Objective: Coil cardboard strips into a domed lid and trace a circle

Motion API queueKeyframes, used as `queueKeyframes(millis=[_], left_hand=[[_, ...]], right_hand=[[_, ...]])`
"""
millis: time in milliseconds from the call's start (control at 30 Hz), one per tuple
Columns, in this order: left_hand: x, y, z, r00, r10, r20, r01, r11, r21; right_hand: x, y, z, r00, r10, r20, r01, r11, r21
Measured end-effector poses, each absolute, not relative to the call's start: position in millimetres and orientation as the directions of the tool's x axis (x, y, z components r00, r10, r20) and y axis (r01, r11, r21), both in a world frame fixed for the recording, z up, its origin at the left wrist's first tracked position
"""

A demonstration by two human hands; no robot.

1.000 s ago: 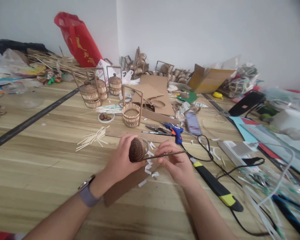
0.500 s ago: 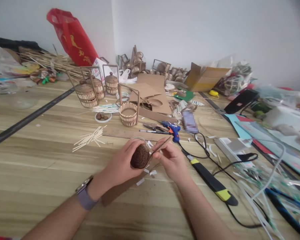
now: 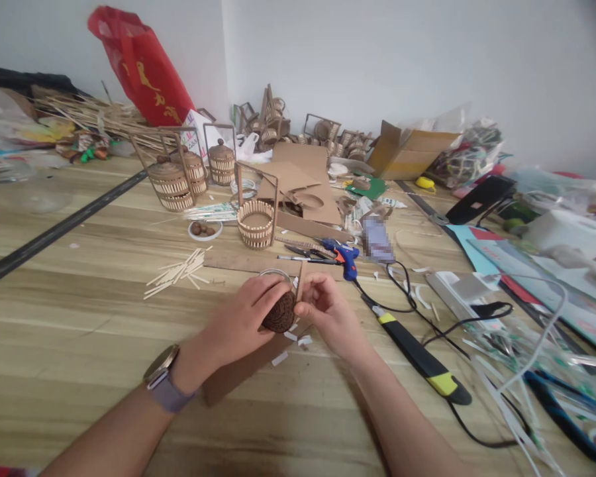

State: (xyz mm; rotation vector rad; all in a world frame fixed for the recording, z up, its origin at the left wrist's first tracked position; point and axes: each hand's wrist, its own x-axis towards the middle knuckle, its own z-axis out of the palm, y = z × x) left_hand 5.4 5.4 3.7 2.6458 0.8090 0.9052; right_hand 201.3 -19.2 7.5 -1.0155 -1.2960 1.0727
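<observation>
A round brown coil of wound cardboard strip [image 3: 281, 314] is gripped in my left hand [image 3: 246, 311], whose fingers wrap over its top and left side. My right hand [image 3: 328, 311] pinches the loose end of the strip [image 3: 300, 281], which stands up along the coil's right side. Behind my left fingers the rim of a round, pale ring [image 3: 274, 272] shows in part. Below the hands lies a brown cardboard piece [image 3: 238, 374], with small white paper scraps [image 3: 280, 358] around it.
A small slatted basket with a handle [image 3: 255, 224] stands beyond my hands, near a bowl of brown balls [image 3: 205, 230] and loose sticks [image 3: 176, 273]. A blue glue gun [image 3: 345, 255], a black-and-yellow tool with a cord [image 3: 422, 358] and a power strip [image 3: 457, 298] lie on the right.
My left hand has rolled further over the coil. The strip end in my right hand has swung from slanting right to nearly upright, close against the coil.
</observation>
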Motion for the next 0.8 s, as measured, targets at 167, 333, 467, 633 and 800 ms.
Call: queueKeyframes(millis=[167,333,467,633,800], left_hand=[[1.6,9.8,1.0,0.727,0.46,0.51,0.438,-0.882,0.17],[-1.1,9.0,-2.6,0.75,0.458,0.477,0.497,-0.867,0.051],[-2.0,7.1,-2.5,0.759,0.459,0.462,0.515,-0.857,0.005],[-2.2,7.0,-3.6,0.777,0.456,0.435,0.503,-0.864,0.006],[-3.7,8.8,-6.7,0.777,0.484,0.401,0.5,-0.863,0.074]], right_hand=[[204.5,-17.9,8.1,-0.106,0.993,-0.049,0.036,-0.046,-0.998],[202.7,-23.3,10.8,-0.145,0.982,-0.117,0.178,-0.09,-0.98],[199.6,-26.1,13.7,-0.15,0.983,-0.11,0.245,-0.071,-0.967],[197.1,-26.0,9.9,-0.141,0.985,-0.094,0.325,-0.043,-0.945],[195.3,-25.7,6.0,-0.137,0.987,-0.086,0.354,-0.032,-0.935]])
